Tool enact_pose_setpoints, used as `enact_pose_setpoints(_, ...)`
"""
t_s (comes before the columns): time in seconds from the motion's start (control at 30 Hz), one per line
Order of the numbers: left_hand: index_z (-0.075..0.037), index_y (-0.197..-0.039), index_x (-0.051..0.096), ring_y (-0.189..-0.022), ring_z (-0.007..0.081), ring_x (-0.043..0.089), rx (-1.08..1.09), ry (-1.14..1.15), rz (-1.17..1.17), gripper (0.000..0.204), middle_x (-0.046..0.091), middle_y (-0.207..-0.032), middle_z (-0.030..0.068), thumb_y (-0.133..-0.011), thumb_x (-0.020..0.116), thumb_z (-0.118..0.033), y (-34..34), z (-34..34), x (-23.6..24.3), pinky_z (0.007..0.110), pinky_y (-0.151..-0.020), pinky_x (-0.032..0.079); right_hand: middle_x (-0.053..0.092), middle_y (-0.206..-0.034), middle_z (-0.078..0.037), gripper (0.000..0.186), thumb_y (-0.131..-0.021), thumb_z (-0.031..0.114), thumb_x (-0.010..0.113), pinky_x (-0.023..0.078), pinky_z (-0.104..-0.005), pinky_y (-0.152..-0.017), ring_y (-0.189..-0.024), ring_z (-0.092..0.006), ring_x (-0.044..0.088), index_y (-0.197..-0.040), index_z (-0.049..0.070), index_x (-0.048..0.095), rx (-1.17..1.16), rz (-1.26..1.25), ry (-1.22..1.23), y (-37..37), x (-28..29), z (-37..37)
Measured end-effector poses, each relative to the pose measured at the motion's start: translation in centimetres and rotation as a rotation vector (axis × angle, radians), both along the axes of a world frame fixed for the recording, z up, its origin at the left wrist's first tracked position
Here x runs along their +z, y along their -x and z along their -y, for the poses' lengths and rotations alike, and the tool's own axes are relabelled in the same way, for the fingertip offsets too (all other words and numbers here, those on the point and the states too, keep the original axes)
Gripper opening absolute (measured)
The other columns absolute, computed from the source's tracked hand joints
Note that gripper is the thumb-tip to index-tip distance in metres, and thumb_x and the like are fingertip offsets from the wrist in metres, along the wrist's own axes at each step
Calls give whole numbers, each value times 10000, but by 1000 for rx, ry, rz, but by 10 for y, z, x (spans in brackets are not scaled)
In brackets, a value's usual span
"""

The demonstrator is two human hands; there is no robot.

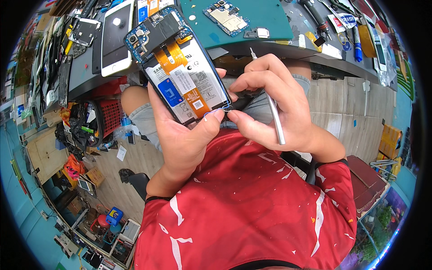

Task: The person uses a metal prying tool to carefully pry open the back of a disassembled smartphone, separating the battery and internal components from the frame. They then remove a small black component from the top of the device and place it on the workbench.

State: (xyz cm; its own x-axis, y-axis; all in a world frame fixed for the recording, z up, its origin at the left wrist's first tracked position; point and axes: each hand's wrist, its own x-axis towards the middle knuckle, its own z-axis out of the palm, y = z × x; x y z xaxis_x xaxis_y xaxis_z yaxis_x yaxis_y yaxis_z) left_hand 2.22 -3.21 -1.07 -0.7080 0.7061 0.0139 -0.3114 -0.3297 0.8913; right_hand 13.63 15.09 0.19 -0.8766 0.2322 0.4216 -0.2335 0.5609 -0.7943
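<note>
Open room: space to move lies above our lap, between our red shirt point(252, 193) and the near edge of the tabletop point(83, 83).
Phone: we have the opened phone point(180, 67) raised in the air, tilted, lower edge toward us.
Left fingers: our left hand point(182, 144) wraps the phone from behind, its thumb pressed by the lower edge at a thin blue wire point(226, 107).
Right fingers: our right hand point(283, 103) has bent fingers gripping a silver rod-shaped tool point(275, 121); thumb and index stand apart. The thumb tip meets the wire near the phone's lower right corner; whether it pinches it, we cannot tell.
Near edge, left: a white tablet point(118, 38).
Near edge, middle: a green mat point(279, 22) carrying a circuit board point(226, 19).
</note>
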Motion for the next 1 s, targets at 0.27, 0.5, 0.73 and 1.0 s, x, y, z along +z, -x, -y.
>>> enact_pose_setpoints(0.27,-62,-1619,359,-1152,356,782,73,-12,1,866,651,-1465,303,-886,803,67,-2,-7,0,480,-1036,655,666,-1070,-137,425,-800,63,900,560,-336,-822,-951,-234,652,-1174,-31,722,1,-8,-19,3,-2,-3)
enact_pose_setpoints(0.5,-67,-1623,353,-1156,357,782,59,28,5,865,647,-1476,304,-886,785,63,-1,-5,1,484,-1043,657,644,-1098,-135,423,-816,73,901,562,-333,-834,-961,-222,654,-1187,-24,721,15,3,-38,3,-2,-4)
enact_pose_setpoints(0.73,-73,-1625,346,-1144,352,787,74,19,22,869,648,-1476,303,-889,788,65,-2,-7,-1,480,-1030,665,595,-1168,-76,336,-896,87,867,569,-322,-880,-1014,-163,625,-1193,20,725,85,194,385,-2,-7,-4)
enact_pose_setpoints(1.0,-109,-1694,124,-1255,341,755,16,29,-103,1003,580,-1538,313,-914,690,173,-4,-3,-8,444,-1064,649,589,-1134,-4,335,-956,114,854,576,-274,-884,-1065,-84,585,-1241,43,692,74,338,865,-2,-16,7)
